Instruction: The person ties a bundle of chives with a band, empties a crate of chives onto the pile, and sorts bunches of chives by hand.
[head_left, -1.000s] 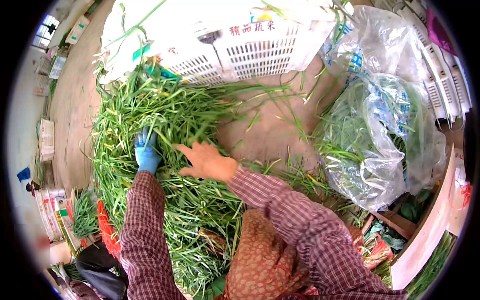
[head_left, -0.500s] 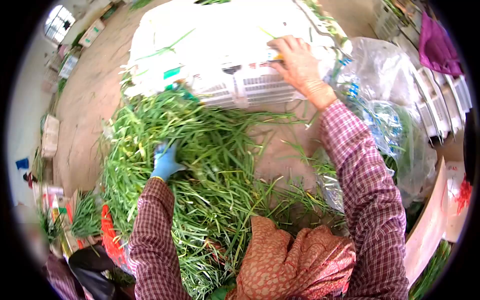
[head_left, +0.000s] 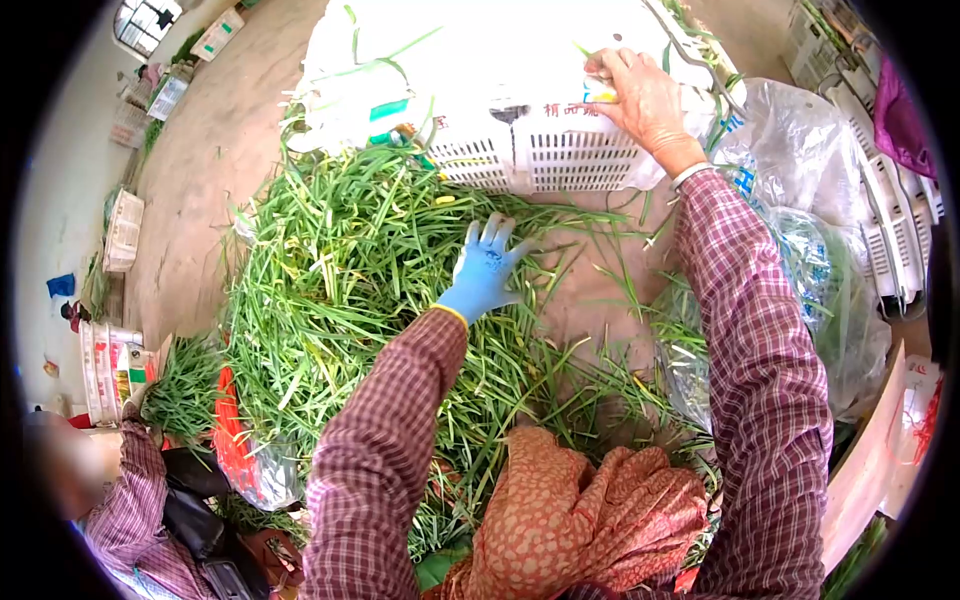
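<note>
My left hand [head_left: 485, 270], in a blue glove with pale fingertips, hovers over or rests on a big heap of long green chive-like leaves [head_left: 340, 230]. Its fingers are spread, with nothing held in them. Bare and with a band at the wrist, my right hand [head_left: 645, 105] is at the front right of a white plastic crate [head_left: 575, 155] with slotted sides. Its fingers close on a small yellow, white and blue object [head_left: 600, 92], whose kind I cannot make out. Loose leaves [head_left: 405, 48] lie on the crate's bright top.
Clear plastic bags [head_left: 800, 150] slump to the right, beside stacked white crates [head_left: 885, 215]. A board [head_left: 865, 470] leans near my right arm. At lower left another person's sleeve [head_left: 135, 495] reaches toward a leaf bundle [head_left: 190, 390], near a red net bag [head_left: 230, 420].
My left hand has come up out of the leaves and moved right, its fingers now spread. My right hand stays at the crate. The view has shifted, showing more of the other person.
</note>
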